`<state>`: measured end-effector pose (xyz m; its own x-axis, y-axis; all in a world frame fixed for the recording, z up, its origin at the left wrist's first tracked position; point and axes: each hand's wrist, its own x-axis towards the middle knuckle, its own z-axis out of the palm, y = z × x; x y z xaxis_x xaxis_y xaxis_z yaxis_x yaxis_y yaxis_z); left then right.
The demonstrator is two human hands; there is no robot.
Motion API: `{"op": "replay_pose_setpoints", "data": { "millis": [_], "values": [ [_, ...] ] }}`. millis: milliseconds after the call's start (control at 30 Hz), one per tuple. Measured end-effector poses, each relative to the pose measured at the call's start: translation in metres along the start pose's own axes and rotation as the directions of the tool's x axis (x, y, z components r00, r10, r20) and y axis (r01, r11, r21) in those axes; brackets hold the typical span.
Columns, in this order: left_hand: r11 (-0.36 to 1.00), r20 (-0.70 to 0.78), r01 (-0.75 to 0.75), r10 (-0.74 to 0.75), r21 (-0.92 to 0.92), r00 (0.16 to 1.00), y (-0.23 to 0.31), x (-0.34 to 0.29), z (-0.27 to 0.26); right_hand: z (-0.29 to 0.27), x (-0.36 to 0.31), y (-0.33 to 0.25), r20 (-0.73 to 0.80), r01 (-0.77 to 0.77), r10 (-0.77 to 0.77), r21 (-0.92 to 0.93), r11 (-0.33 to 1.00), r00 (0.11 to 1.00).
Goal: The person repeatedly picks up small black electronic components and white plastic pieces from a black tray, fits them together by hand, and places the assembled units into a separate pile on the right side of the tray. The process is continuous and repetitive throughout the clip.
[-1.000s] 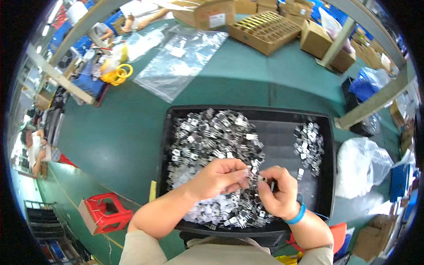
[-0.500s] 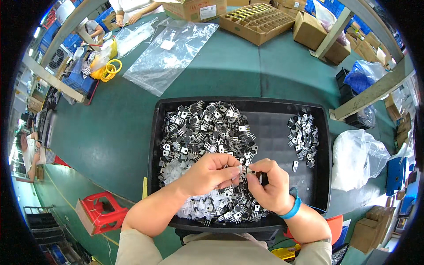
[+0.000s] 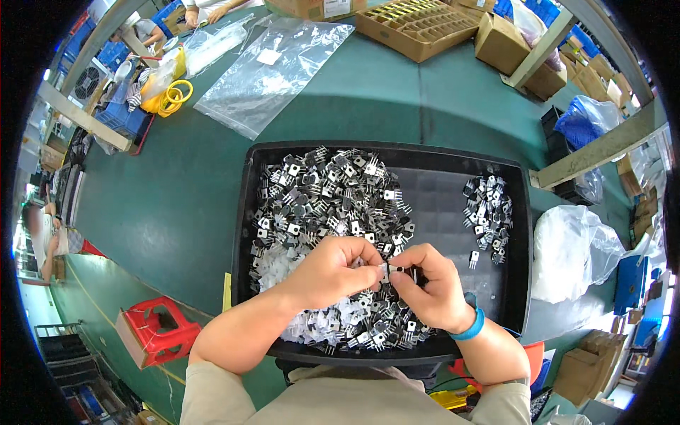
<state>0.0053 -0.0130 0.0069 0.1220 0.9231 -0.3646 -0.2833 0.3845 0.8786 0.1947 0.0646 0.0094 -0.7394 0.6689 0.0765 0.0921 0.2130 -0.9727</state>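
Above the black tray, my two hands meet fingertip to fingertip. My left hand pinches a small whitish piece, partly hidden by thumb and finger. My right hand, with a blue band at its wrist, pinches a small black-and-silver transistor against that piece. Whether the two parts are joined cannot be made out. Under and beyond the hands lies a large heap of three-legged transistors. Small translucent white pieces are piled at the tray's near left, partly under my left forearm.
A smaller group of transistors lies at the tray's right. Beyond the tray are a clear plastic bag and a divided cardboard box. A white plastic bag sits to the right, a red stool lower left. Other people work at far left.
The tray and table appear slightly higher in view. My fingertips remain together, and the dark part between them shows more clearly at the right fingertips.
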Motion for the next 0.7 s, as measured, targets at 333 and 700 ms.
{"op": "replay_pose_setpoints", "data": {
  "millis": [333, 700],
  "values": [
    [0.957, 0.03, 0.043, -0.036, -0.288, 0.999, 0.001, 0.001, -0.009, -0.016, 0.019, 0.01, 0.012, -0.261, 0.303, 0.54, 0.8, 0.953],
    [0.993, -0.268, -0.067, 0.037, -0.102, 0.963, 0.013, -0.001, 0.013, -0.02, 0.014, 0.039, 0.174, -0.17, 0.443, -0.754, 0.634, 0.88]
  ]
}}
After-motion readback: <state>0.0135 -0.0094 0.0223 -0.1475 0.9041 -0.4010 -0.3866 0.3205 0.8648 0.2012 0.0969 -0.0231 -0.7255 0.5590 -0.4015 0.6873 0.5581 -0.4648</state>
